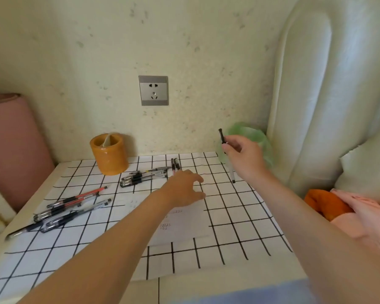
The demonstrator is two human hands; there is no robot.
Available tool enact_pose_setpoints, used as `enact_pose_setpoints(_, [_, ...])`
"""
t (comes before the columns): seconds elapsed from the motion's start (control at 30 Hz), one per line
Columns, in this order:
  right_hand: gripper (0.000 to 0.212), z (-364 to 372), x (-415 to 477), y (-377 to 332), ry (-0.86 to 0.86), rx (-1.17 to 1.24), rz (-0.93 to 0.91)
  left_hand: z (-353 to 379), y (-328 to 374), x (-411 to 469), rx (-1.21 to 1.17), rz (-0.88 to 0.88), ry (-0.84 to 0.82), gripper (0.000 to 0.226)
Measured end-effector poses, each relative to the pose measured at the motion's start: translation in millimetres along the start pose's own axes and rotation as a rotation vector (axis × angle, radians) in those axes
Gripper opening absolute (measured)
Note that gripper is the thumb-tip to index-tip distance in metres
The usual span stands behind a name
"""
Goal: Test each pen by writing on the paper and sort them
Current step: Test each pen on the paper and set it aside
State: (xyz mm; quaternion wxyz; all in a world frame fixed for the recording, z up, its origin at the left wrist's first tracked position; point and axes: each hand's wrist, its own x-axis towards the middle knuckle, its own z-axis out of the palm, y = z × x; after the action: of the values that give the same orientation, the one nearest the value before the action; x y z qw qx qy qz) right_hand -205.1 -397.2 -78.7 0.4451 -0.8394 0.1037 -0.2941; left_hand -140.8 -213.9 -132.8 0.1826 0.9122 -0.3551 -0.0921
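Observation:
My right hand (pixel 242 153) pinches a pen (pixel 222 137) and holds it up at the back right, in front of a green bag-lined bin (pixel 259 134). The pen's lower end (pixel 232 175) points down toward the table. Fingers spread, my left hand (pixel 184 187) rests at the top edge of the white paper (pixel 184 224), which carries small scribbles. Just behind it lie two upright pens (pixel 175 166). A bunch of black pens (pixel 143 177) lies at the centre back. Red and black pens (pixel 70 207) form a pile at the left.
An orange cylindrical pen holder (pixel 109 156) stands at the back left on the checked tablecloth (pixel 235 218). A wall socket (pixel 153 90) sits above. A pink cushion (pixel 11 145) is left, a white padded headboard (pixel 329 95) and orange and pink cloth (pixel 342 207) right.

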Motion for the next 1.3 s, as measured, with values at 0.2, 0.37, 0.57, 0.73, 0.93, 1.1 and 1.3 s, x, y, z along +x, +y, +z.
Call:
enact_pose_setpoints(0.2, [0.016, -24, 45, 6, 0.310, 0.095, -0.089, 14, 9, 31, 0.178, 0.054, -0.077, 0.069])
enact_pose_setpoints(0.37, [0.017, -24, 71, 19, 0.400, -0.087, -0.172, 24, 4, 39, 0.149, 0.077, -0.097, 0.070])
enact_pose_setpoints(0.57, [0.030, -5, 77, 51, 0.085, -0.622, 0.010, 24, -1, 45, 0.122, 0.087, -0.106, 0.071])
enact_pose_setpoints(0.73, [0.040, -3, 73, 46, 0.003, -0.719, 0.038, 23, -2, 42, 0.119, 0.102, -0.100, 0.072])
enact_pose_setpoints(0.93, [0.031, 2, 54, 14, -0.047, -0.557, -0.172, 7, -5, 26, 0.053, 0.116, 0.048, 0.056])
enact_pose_setpoints(1.1, [0.020, 28, 23, -17, -0.273, -0.364, -0.104, -23, -28, -6, -0.042, 0.067, 0.179, 0.039])
enact_pose_setpoints(1.3, [0.015, 92, -17, -54, -0.522, -0.310, -0.110, -52, -76, -69, -0.037, -0.108, 0.241, 0.028])
